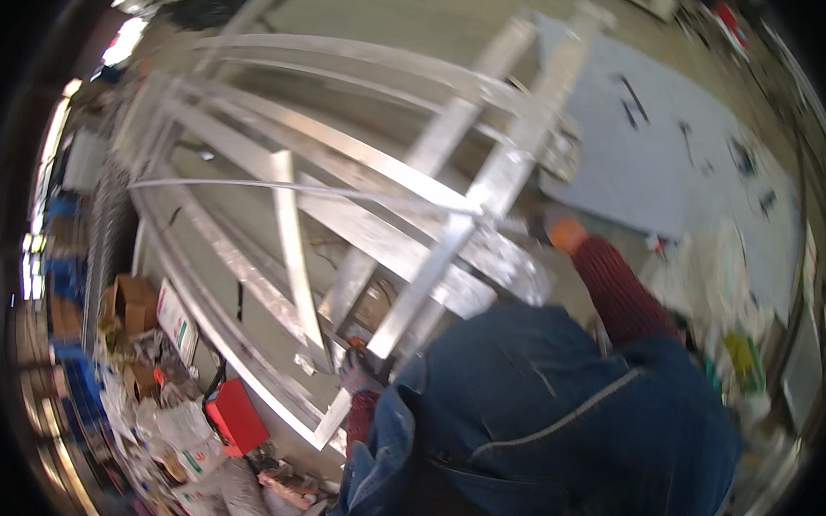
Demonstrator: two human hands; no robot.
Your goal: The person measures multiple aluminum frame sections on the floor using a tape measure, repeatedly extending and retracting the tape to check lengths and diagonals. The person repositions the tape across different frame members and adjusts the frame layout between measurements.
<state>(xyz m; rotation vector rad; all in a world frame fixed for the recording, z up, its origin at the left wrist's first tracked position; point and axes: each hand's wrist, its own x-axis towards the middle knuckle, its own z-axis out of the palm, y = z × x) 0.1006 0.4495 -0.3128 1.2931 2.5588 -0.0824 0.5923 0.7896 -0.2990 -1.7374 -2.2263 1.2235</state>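
My left hand (360,372), in a dark glove, is closed at the near end of a silvery metal crossbar (421,286). Beside it a short flat metal bar (294,252) slants across the long rails (344,142). Off to the right, my right hand (564,233), in an orange and grey glove, has its fingers curled at the frame's edge. A long thin pale strip (314,189) stretches from the far left across the rails toward that hand. What the right fingers hold is blurred.
A grey sheet (624,157) with several small dark tools lies at the right. On the left floor are a red box (236,417), white sacks (180,433) and a cardboard box (135,304). Crumpled plastic (711,283) lies right of my sleeve.
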